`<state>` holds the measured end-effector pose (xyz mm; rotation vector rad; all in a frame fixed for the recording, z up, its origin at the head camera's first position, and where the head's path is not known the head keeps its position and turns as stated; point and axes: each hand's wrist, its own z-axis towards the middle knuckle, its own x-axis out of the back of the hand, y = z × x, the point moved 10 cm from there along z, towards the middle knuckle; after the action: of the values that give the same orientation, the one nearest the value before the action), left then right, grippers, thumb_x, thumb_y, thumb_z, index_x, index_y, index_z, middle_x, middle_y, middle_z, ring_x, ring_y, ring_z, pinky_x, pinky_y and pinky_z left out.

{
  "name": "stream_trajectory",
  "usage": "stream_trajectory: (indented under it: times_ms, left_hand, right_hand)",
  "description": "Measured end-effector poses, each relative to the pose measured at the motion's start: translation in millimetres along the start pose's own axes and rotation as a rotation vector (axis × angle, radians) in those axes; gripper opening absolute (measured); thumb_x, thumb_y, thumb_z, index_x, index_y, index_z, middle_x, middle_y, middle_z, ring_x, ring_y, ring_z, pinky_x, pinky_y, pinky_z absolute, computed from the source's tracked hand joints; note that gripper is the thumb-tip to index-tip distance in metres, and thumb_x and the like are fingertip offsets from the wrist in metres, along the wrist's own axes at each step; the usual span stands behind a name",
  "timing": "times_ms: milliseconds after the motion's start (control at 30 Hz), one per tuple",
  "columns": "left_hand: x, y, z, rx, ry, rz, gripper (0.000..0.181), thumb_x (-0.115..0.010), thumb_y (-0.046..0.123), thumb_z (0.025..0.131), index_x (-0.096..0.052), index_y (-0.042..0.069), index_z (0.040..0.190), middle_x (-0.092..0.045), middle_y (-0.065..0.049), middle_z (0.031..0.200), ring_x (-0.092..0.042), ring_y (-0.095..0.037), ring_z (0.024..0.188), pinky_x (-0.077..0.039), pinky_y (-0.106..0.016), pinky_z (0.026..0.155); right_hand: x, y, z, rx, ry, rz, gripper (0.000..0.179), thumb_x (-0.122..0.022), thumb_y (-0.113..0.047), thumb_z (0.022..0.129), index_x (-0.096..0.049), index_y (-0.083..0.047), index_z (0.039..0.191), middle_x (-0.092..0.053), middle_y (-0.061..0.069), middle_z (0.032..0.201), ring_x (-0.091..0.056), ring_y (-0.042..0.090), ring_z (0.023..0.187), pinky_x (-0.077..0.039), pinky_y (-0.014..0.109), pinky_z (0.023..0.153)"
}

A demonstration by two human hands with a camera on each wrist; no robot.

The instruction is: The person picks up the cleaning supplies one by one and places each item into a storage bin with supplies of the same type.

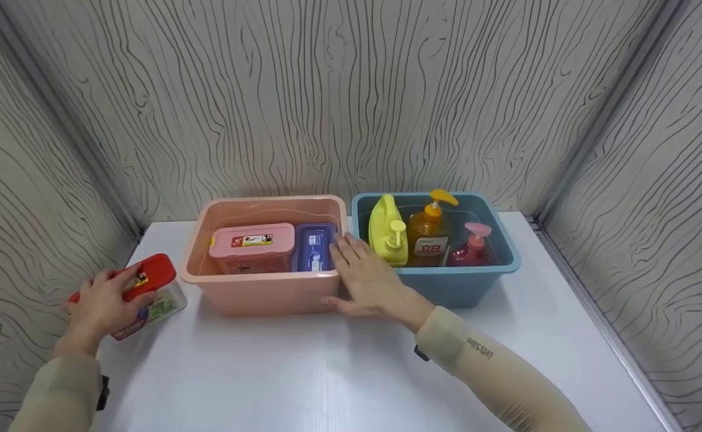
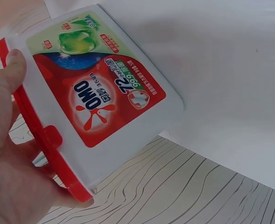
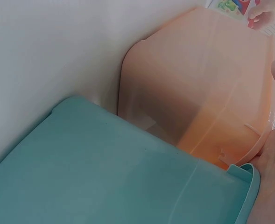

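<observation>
At the left side of the white table, my left hand (image 1: 102, 305) grips a red-lidded white tub of OMO laundry capsules (image 1: 154, 273) from above. In the left wrist view the thumb lies on the near edge of the red lid (image 2: 34, 126), with fingers at its far edge. My right hand (image 1: 370, 279) rests with straight fingers on the right rim of the pink bin (image 1: 267, 297), where it meets the blue bin (image 1: 447, 282). Inside the pink bin are a pink-lidded box (image 1: 255, 243) and a dark blue box (image 1: 315, 249).
The blue bin holds a yellow jug-shaped bottle (image 1: 387, 231), an amber pump bottle (image 1: 428, 234) and a red bottle with pink pump (image 1: 472, 252). Wood-patterned panels (image 1: 327, 108) stand behind and on both sides of the white table (image 1: 303, 372).
</observation>
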<state>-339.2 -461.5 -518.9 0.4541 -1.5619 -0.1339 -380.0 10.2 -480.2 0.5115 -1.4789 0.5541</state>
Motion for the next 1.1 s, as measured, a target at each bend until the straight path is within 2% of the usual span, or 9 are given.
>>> stream_trajectory:
  times_ms: [267, 433, 700, 867, 1100]
  left_hand:
    - [4.4, -4.1, -2.4, -0.003, 0.004, 0.01, 0.096, -0.078, 0.053, 0.1, -0.036, 0.005, 0.173, -0.033, -0.045, 0.16, -0.027, -0.07, 0.137, -0.018, -0.107, 0.104]
    - [7.6, -5.8, -2.7, -0.011, 0.009, 0.012, 0.1, -0.077, 0.058, 0.099, -0.036, 0.006, 0.173, -0.035, -0.045, 0.157, -0.03, -0.069, 0.135, -0.022, -0.105, 0.103]
    - [12.4, -6.0, -5.9, 0.008, -0.02, 0.024, 0.101, -0.077, 0.061, 0.099, -0.035, 0.006, 0.173, -0.036, -0.045, 0.157, -0.032, -0.068, 0.135, -0.026, -0.1, 0.108]
    - [22.6, 0.6, -8.7, 0.004, -0.015, 0.041, 0.1, -0.075, 0.06, 0.1, -0.034, 0.005, 0.173, -0.035, -0.047, 0.157, -0.03, -0.07, 0.136, -0.028, -0.097, 0.11]
    - [44.6, 14.1, -14.1, -0.05, 0.034, 0.049, 0.1, -0.072, 0.062, 0.102, -0.034, 0.005, 0.174, -0.037, -0.047, 0.156, -0.032, -0.068, 0.134, -0.033, -0.094, 0.109]
  right_hand:
    - [-0.1, -1.1, -0.5, 0.003, 0.003, -0.004, 0.118, -0.042, -0.09, 0.099, -0.02, -0.008, 0.18, -0.015, 0.014, 0.191, -0.016, 0.037, 0.179, -0.018, 0.056, 0.146]
    - [0.8, -0.5, -1.2, 0.001, 0.005, 0.004, 0.12, -0.039, -0.092, 0.097, -0.02, -0.008, 0.18, -0.016, 0.014, 0.191, -0.015, 0.037, 0.179, -0.019, 0.058, 0.145]
    - [-0.6, 0.8, -0.3, -0.003, 0.0, 0.007, 0.118, -0.043, -0.089, 0.099, -0.019, -0.008, 0.18, -0.015, 0.014, 0.191, -0.015, 0.037, 0.179, -0.018, 0.056, 0.146]
    - [-0.2, 0.4, 0.9, -0.001, -0.003, 0.012, 0.115, -0.052, -0.082, 0.1, -0.02, -0.006, 0.18, -0.016, 0.015, 0.191, -0.015, 0.037, 0.179, -0.016, 0.054, 0.146]
    - [0.0, 0.5, 1.3, 0.01, 0.009, 0.01, 0.116, -0.046, -0.086, 0.1, -0.022, -0.005, 0.179, -0.019, 0.017, 0.19, -0.016, 0.038, 0.179, -0.017, 0.056, 0.146]
